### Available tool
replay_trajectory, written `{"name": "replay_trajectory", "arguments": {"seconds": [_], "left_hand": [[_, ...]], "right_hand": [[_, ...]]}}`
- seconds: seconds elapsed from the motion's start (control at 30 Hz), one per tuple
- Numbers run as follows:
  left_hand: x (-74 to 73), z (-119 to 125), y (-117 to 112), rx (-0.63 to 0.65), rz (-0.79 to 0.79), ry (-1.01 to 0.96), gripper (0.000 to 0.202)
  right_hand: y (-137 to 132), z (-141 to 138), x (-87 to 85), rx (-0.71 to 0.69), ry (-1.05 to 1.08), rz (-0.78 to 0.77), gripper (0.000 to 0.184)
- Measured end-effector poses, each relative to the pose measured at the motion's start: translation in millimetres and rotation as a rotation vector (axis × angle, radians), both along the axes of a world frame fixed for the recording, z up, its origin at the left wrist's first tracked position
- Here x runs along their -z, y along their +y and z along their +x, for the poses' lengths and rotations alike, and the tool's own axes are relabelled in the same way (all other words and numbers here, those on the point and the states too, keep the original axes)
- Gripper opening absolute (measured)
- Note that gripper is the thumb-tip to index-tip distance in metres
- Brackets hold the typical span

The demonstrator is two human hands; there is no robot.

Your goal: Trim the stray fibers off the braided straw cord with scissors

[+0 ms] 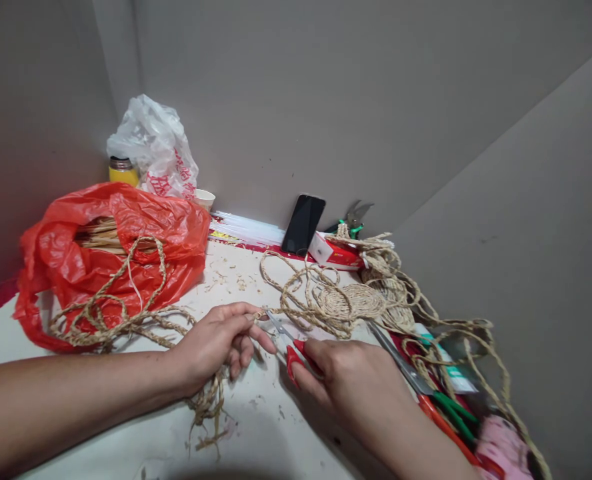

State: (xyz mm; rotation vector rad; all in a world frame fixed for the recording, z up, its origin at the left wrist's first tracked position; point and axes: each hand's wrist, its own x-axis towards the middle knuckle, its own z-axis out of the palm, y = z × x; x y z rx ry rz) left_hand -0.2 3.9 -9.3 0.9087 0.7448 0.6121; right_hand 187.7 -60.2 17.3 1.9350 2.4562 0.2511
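Note:
My left hand (221,339) reaches in from the left and pinches a braided straw rope (259,315) between thumb and fingers. My right hand (351,377) is closed around the red handles of small scissors (279,325). Their blades point up and left, with the tips at the rope by my left fingertips; whether they cut into it I cannot tell. Frayed straw ends (207,407) hang below my left palm onto the white tabletop (256,440). Just beyond the scissors lie loose loops of rope (296,293) and a round woven straw piece (353,301).
A red plastic bag (179,223) with straw inside stands at left, more braid (109,327) before it. Behind are a yellow jar (123,173), white bag (151,137), cup (205,199) and phone (303,223). Large shears (406,367) and rope (496,353) lie right, near grey walls.

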Motion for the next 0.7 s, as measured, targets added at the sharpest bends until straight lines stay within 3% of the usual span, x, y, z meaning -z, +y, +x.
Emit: {"name": "replay_trajectory", "arguments": {"seconds": [0.37, 0.7], "left_hand": [[-2.0, 0.5, 1.2, -0.069, -0.089, -0.004, 0.008], [1.6, -0.2, -0.2, -0.037, -0.099, -0.015, 0.010]], "right_hand": [[-0.9, 7.1, -8.0, 0.000, 0.116, -0.049, 0.027], [-2.2, -5.2, -0.2, -0.010, 0.014, -0.012, 0.025]]}}
